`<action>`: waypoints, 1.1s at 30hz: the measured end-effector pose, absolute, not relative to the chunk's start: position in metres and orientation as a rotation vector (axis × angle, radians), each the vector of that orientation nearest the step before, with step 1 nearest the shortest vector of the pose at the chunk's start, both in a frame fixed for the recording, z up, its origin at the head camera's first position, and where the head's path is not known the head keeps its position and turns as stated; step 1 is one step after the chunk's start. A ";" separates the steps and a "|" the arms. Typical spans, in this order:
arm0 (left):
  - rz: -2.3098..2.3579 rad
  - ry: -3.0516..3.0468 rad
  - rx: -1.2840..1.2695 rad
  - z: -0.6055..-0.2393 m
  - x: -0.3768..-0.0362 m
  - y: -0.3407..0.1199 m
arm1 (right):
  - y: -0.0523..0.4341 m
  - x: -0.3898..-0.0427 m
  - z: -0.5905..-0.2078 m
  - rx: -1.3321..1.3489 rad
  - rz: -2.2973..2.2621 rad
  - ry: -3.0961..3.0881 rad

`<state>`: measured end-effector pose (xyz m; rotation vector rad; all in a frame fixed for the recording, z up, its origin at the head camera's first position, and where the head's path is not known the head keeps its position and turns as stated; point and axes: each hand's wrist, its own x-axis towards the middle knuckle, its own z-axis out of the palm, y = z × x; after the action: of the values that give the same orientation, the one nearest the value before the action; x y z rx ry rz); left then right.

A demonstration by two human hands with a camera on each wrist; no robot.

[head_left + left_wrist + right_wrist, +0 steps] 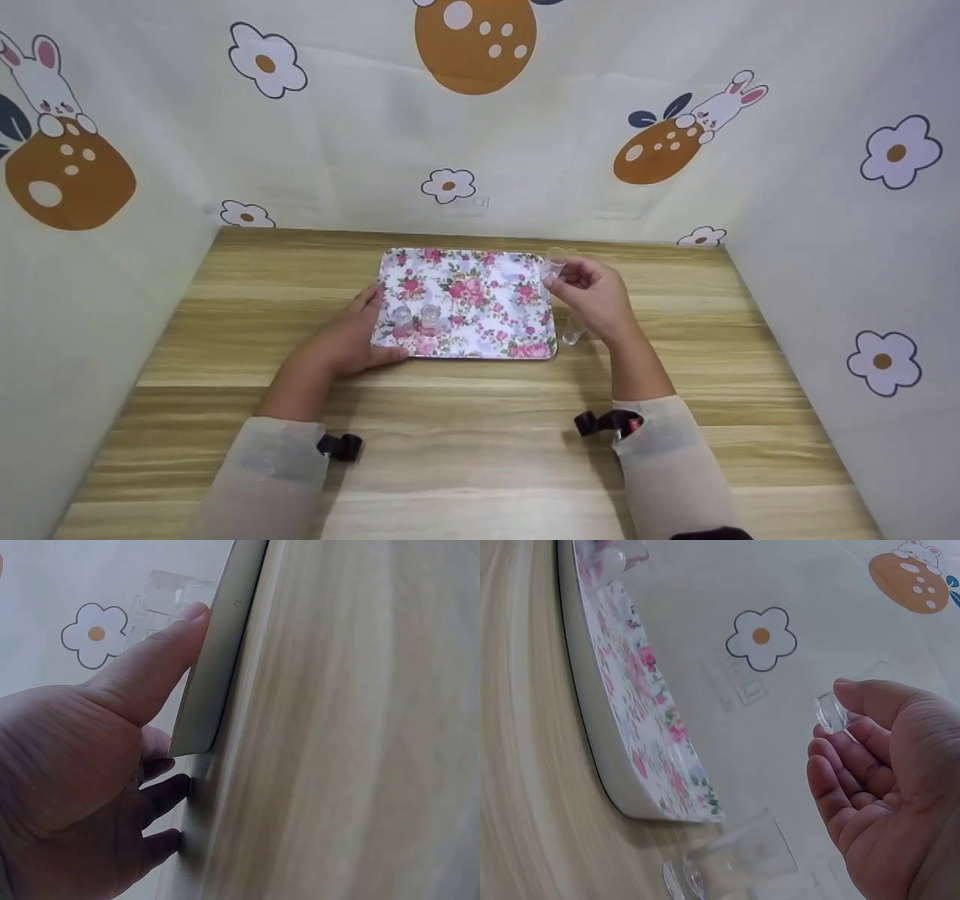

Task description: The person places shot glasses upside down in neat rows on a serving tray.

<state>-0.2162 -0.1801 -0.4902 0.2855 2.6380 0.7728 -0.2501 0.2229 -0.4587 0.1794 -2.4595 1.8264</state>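
Note:
A floral tray (480, 330) lies on the wooden table. My left hand (351, 334) holds its left front corner, the thumb on the rim (223, 667) and the other fingers lower, beside the edge. Two small clear glasses (403, 319) stand side by side at the left of the tray. At its right rear corner, my right hand (600, 296) pinches another small clear glass (830, 712) between thumb and fingertips, raised above the table. One more clear glass (731, 855) stands on the table just right of the tray, partly covered by the right hand in the head view.
The wooden table (465, 450) reaches back to a pale cloth wall (360, 135) printed with flowers, rabbits and oranges. Similar cloth hangs at both sides. Each forearm wears a strap with a small black camera (589, 424) near the wrist.

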 end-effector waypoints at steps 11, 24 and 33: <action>0.778 2.631 0.273 -0.491 -0.215 -0.181 | 0.169 -0.245 -0.456 0.304 1.930 -2.441; 0.756 2.663 0.304 -0.488 -0.215 -0.179 | 0.133 -0.241 -0.455 0.414 1.990 -2.425; 0.736 2.673 0.320 -0.489 -0.217 -0.179 | 0.127 -0.239 -0.460 0.465 1.826 -2.470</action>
<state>-0.2167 -0.1793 -0.4887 0.3197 2.6726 0.7361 -0.2390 0.1268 -0.4603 0.4651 -2.4698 1.8261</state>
